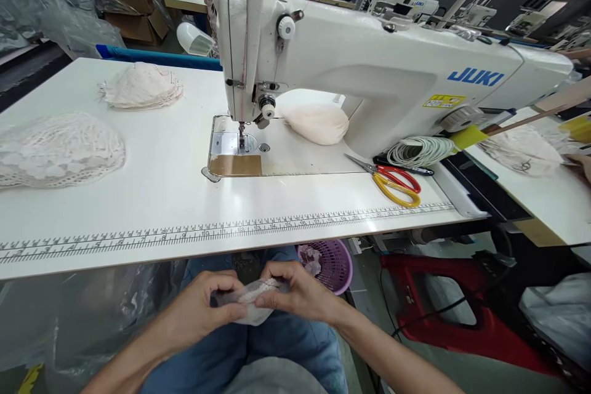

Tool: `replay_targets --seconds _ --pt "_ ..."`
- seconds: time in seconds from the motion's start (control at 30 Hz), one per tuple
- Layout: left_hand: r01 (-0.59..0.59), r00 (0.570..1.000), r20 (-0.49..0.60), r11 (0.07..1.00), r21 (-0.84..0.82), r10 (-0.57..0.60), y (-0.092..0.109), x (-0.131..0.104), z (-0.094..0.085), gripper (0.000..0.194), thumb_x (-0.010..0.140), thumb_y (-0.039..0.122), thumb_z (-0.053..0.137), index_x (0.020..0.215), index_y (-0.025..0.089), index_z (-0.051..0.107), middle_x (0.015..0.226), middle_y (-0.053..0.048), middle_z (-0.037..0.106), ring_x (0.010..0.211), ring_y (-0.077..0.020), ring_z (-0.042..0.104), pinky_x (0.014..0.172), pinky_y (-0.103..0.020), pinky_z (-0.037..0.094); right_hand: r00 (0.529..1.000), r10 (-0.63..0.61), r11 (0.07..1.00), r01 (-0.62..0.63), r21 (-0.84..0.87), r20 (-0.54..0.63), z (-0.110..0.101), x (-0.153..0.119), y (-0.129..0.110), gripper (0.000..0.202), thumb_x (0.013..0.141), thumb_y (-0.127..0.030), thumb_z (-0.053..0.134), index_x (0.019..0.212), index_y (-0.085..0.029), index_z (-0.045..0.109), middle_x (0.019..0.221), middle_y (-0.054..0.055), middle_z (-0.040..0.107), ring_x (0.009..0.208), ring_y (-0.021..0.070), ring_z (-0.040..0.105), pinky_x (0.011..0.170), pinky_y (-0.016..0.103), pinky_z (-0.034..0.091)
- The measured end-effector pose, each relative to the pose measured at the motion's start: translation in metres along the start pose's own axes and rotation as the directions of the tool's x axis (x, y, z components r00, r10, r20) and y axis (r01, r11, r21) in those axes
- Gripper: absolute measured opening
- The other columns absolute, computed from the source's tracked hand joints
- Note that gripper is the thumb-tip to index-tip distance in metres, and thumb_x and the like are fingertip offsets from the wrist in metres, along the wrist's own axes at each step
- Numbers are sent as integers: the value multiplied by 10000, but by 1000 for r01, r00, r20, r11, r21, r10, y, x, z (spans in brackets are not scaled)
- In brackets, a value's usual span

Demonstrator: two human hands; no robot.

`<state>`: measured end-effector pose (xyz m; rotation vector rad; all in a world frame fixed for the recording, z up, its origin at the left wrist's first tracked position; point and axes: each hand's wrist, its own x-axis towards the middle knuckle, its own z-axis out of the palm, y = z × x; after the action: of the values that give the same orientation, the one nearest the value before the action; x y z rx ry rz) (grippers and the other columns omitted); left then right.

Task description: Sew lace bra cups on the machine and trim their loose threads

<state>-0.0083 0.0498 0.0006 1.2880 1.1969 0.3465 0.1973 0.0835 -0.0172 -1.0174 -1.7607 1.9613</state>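
Over my lap, below the table's front edge, I hold a small piece of thin whitish fabric [253,314] between both hands. My left hand [215,301] pinches its left end, thumb on the near side and fingers behind. On the other end, my right hand [295,289] has its thumb pressed on the cloth and fingers curled behind it. The fabric looks folded or cupped, with a pale seam or trim along its top. Part of it is hidden by my fingers. Above and beyond stands a white sewing machine [392,55] with its needle over the metal plate [231,143].
Lace pieces [60,151] and a stack of pale cut pieces [141,87] lie at the table's left. A beige padded cup [316,123] sits under the machine arm. Scissors [392,181] lie near coiled cord [420,151]. A purple basket [339,268] and red stool [401,308] stand below.
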Motion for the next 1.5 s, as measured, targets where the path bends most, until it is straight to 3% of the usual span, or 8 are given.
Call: replay_targets --seconds 0.23,0.4,0.53,0.83,1.1,1.3,1.4,1.5 --pt "-4 997 80 996 -92 11 -5 0 -3 141 765 268 587 716 166 671 778 0 596 738 -154 527 669 -212 371 995 96 968 -97 233 17 -12 -2 9 344 655 -403 760 733 -127 570 653 -30 524 599 74 452 565 193 353" --pt "101 993 72 982 -161 -90 -7 -2 -4 202 762 313 596 773 154 719 707 -12 650 679 -149 535 614 -203 387 987 156 939 -163 303 50 -16 -4 12 346 657 -406 762 822 -121 657 673 -4 611 598 87 526 584 205 409" --pt "146 979 175 965 -218 -108 -7 -4 -6 224 768 327 606 801 151 741 694 -22 659 632 -133 518 586 -203 394 984 139 920 -169 353 109 -15 -4 11 286 669 -365 760 826 -129 717 746 32 671 698 132 599 663 241 459" --pt "147 965 257 932 -330 -62 -11 -7 -11 290 782 395 630 906 147 717 754 -43 685 664 -147 569 628 -223 448 982 179 909 -187 372 58 -12 3 6 211 637 -323 788 733 -147 723 698 15 664 665 119 598 636 226 458" --pt "132 967 245 957 -259 -67 -18 -11 -12 255 769 360 623 855 148 737 731 -39 675 697 -175 576 679 -253 453 976 213 914 -211 348 32 -16 -1 11 208 654 -326 778 737 -143 722 714 23 663 668 114 588 636 226 453" --pt "74 973 231 972 -222 -22 -17 -6 -11 218 711 320 674 832 143 707 595 33 508 565 -104 397 506 -197 284 980 185 925 -198 323 71 -7 4 9 238 656 -349 775 750 -138 717 706 21 660 652 110 580 629 224 444" --pt "114 984 158 972 -206 -82 -16 1 -3 164 653 285 702 672 127 662 524 70 345 518 -80 261 464 -209 173 983 169 946 -183 266 78 -4 6 7 261 661 -368 767 759 -132 713 691 17 647 635 106 561 597 213 426" --pt "145 987 104 966 -213 -125 -15 5 2 184 663 285 669 577 127 631 491 69 328 499 -80 251 464 -216 177 987 145 963 -158 218 73 -6 4 3 254 672 -358 758 763 -126 706 687 15 637 635 100 546 591 205 412"
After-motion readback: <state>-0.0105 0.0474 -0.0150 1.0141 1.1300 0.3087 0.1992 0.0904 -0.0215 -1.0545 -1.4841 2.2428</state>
